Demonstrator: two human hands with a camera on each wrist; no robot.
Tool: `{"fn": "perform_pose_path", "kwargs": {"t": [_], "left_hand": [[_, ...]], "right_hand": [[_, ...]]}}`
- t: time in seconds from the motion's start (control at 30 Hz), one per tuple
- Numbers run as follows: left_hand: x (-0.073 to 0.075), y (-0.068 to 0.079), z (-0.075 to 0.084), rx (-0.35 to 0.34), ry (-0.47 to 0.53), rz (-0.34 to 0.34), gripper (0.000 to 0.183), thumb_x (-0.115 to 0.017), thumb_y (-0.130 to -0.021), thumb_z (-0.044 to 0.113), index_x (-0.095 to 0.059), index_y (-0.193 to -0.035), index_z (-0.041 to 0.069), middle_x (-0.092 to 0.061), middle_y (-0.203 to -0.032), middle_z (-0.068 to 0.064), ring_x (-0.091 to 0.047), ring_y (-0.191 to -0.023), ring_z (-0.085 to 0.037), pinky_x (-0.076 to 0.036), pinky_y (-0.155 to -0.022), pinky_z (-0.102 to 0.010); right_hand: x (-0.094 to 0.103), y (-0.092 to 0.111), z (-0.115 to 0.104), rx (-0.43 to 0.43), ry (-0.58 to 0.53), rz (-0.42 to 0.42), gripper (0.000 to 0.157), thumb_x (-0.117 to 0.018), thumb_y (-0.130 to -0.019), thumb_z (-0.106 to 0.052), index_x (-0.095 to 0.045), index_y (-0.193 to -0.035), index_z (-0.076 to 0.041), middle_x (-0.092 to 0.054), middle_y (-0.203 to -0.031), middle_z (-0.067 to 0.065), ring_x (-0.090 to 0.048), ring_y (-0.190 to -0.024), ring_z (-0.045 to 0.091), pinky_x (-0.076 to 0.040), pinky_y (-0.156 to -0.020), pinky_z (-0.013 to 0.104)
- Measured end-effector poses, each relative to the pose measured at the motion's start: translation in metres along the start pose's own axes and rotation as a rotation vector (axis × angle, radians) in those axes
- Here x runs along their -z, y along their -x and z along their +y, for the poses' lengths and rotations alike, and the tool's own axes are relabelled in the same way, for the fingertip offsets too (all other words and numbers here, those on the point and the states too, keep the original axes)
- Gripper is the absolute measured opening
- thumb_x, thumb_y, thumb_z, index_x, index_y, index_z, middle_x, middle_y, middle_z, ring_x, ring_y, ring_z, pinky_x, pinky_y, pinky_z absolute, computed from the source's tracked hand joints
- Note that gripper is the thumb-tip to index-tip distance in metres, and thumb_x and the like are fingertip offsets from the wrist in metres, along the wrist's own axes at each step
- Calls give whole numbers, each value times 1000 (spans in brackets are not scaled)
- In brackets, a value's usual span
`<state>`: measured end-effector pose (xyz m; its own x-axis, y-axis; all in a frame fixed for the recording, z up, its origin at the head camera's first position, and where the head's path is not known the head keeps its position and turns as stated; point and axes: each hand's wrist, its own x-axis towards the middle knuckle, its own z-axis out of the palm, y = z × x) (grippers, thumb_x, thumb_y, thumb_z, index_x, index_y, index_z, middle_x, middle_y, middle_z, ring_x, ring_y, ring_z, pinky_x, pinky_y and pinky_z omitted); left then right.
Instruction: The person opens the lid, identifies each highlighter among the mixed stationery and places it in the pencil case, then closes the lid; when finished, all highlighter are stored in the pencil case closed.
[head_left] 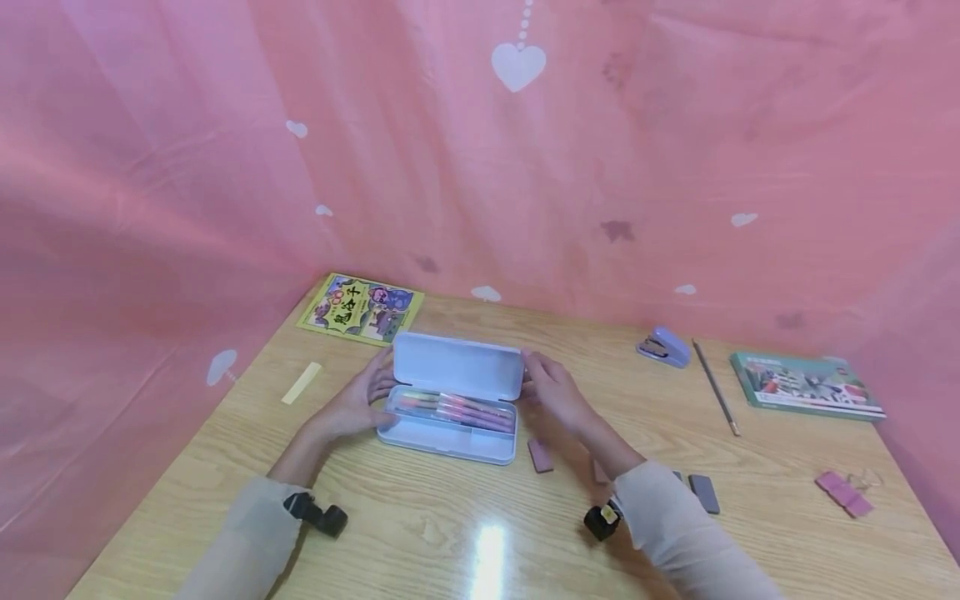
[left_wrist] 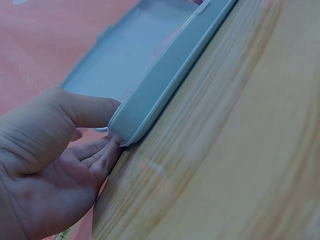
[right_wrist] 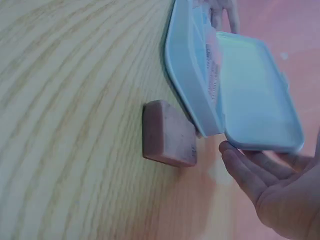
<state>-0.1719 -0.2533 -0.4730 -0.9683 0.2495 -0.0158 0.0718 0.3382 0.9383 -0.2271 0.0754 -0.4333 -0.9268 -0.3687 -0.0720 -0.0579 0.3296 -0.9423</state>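
A light blue pencil case [head_left: 427, 435] lies on the wooden table with its lid [head_left: 457, 367] raised at the back. Several pink and pastel pens [head_left: 472, 411] fill its rear compartment. My left hand [head_left: 358, 406] grips the left end of the case; in the left wrist view its thumb presses the upper edge and the fingers reach underneath. At the other end, my right hand [head_left: 558, 392] touches the side of the raised lid with fairly straight fingers. Beside the case's right end stands a brownish-pink eraser [right_wrist: 172, 132], apart from the right hand's fingers [right_wrist: 245, 170].
A yellow comic-style book [head_left: 363, 308] and a cream strip [head_left: 302, 383] lie to the left. On the right are a purple stapler [head_left: 665, 347], a pencil [head_left: 716, 387], a green box [head_left: 806, 387], a pink binder clip [head_left: 845, 493] and a grey eraser-like block [head_left: 703, 493]. Pink curtain surrounds the table.
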Motion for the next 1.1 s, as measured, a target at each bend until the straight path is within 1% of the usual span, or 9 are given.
{"fn": "perform_pose_path", "kwargs": {"t": [0.1, 0.23, 0.33, 0.4, 0.47, 0.6, 0.73, 0.87, 1.1], "left_hand": [[0, -1, 0, -8, 8, -19, 107, -75, -68, -5, -14, -152, 19, -41, -143, -14, -41, -130, -32, -32, -113, -45], [5, 1, 8, -45, 27, -84, 102, -81, -68, 6, -21, -150, 15, -43, -142, -14, -40, -131, -33, -28, -114, -47], [10, 5, 16, -91, 25, -121, 88, -79, -72, 9, -32, -146, 8, -43, -141, -18, -38, -132, -35, -24, -114, -50], [13, 6, 18, -94, -20, -125, 74, -78, -75, 14, -43, -140, 6, -47, -139, -15, -38, -133, -33, -23, -115, -50], [13, 7, 19, -76, -95, -124, 67, -78, -75, 22, -51, -135, 10, -50, -138, -9, -39, -132, -30, -26, -114, -49], [8, 6, 19, -23, -228, -135, 68, -81, -70, 35, -55, -131, 21, -52, -135, 0, -39, -131, -25, -27, -115, -47], [3, 5, 19, 10, -236, -129, 71, -84, -67, 31, -55, -131, 22, -50, -136, -1, -35, -135, -27, -23, -116, -48], [1, 8, 23, 40, -228, -114, 75, -84, -66, 27, -52, -134, 18, -46, -141, -6, -30, -137, -31, -20, -116, -50], [-2, 15, 24, 103, -280, -104, 78, -83, -67, 25, -49, -136, 22, -41, -144, -8, -28, -138, -34, -24, -115, -50]], "right_hand": [[3, 7, -5, 63, 28, -41, 59, -32, -99, -49, -57, -116, 2, -62, -103, 23, -64, -89, 33, -57, -79, 44], [3, 18, -6, 173, 191, -117, 41, -49, -95, -44, -67, -107, -9, -67, -104, 9, -62, -95, 22, -54, -85, 40], [0, 26, -4, 246, 360, -207, 40, -61, -88, -46, -67, -115, -17, -64, -119, 3, -58, -112, 22, -47, -98, 44], [-3, 32, -4, 285, 466, -259, 47, -64, -84, -47, -65, -120, -18, -58, -128, 6, -53, -119, 25, -44, -102, 48], [-7, 36, -4, 332, 566, -291, 53, -67, -82, -48, -62, -125, -16, -52, -135, 11, -47, -125, 29, -40, -105, 50], [-15, 43, -4, 390, 674, -280, 58, -73, -78, -43, -62, -125, -12, -50, -136, 18, -47, -125, 31, -42, -104, 47], [-21, 46, -4, 411, 706, -243, 60, -77, -74, -40, -63, -123, -9, -50, -135, 20, -48, -124, 33, -44, -102, 46], [-25, 47, -5, 395, 696, -235, 61, -78, -74, -39, -63, -124, -8, -49, -136, 20, -48, -124, 33, -44, -103, 47], [-32, 48, -3, 378, 726, -230, 63, -78, -73, -41, -62, -125, -10, -47, -138, 18, -49, -122, 31, -45, -102, 44]]}}
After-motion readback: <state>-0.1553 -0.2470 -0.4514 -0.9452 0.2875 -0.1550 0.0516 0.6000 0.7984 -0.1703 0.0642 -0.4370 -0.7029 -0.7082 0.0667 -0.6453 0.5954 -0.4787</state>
